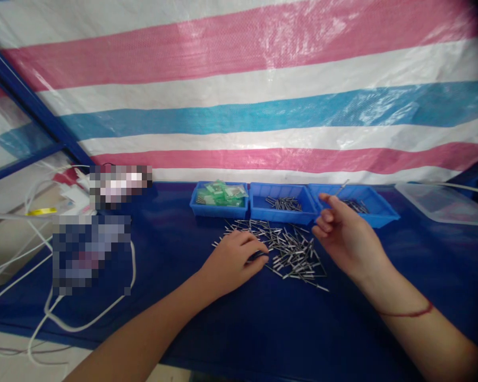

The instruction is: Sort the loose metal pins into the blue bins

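Note:
A loose pile of blind rivets, silver with thin pins, lies on the dark blue tabletop. My left hand rests at the pile's left side, palm down. Its thumb and forefinger curl nearly together at the rivets; what is between them, if anything, is hidden. Raised to the right of the pile, my right hand has its fingers closed on a single rivet, whose slim end sticks up past the fingertips. Behind that hand stands the right blue bin, with rivets inside. The middle blue bin also holds rivets.
The left blue bin contains small green-and-clear packets. A translucent plastic lid or tray lies at the far right. White cables loop over the left side, near blurred objects. A striped plastic sheet hangs behind the table.

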The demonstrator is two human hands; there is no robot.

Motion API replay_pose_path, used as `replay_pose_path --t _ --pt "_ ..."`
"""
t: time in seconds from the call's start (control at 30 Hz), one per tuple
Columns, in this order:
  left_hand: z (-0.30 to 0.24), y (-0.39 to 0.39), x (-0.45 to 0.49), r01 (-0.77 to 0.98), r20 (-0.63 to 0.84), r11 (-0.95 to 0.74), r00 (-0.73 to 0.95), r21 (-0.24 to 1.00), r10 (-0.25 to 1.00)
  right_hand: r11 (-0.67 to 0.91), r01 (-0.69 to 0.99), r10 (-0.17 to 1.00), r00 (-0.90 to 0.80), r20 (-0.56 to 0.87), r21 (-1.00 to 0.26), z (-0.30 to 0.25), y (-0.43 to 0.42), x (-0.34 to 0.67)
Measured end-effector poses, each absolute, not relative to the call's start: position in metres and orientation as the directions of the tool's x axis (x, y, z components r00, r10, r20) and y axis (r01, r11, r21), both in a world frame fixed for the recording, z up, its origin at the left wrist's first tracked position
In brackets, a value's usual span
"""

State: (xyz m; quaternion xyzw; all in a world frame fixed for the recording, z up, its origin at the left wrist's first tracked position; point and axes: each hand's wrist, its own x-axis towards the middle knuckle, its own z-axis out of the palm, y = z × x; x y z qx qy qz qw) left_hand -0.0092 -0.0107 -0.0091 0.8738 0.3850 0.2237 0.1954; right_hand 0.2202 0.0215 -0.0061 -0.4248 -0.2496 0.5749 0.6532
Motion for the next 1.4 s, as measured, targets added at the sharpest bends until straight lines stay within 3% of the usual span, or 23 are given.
replay_pose_path --t 0.17,0.57,0.83,1.4 --pt "-0.014 -0.011 -0.012 0.598 0.151 -0.714 0.719 0.364 0.679 -0.028 -0.542 0.929 0.296 -0.222 -0.84 -0.007 0.025 0.225" --pt "-0.023 -0.008 -0.009 0.636 0.167 -0.754 0.735 0.166 0.657 -0.078 -0.223 0.989 0.105 -0.104 -0.972 -0.008 0.005 0.196" --pt "-0.018 -0.004 -0.014 0.607 0.186 -0.771 0.749 0.19 0.636 -0.019 0.058 0.999 -0.05 -0.022 -0.998 -0.005 -0.001 0.19" --pt "-0.021 -0.006 -0.01 0.65 0.114 -0.756 0.748 0.079 0.654 0.05 0.243 0.965 -0.261 -0.015 -0.969 -0.011 -0.004 0.186"
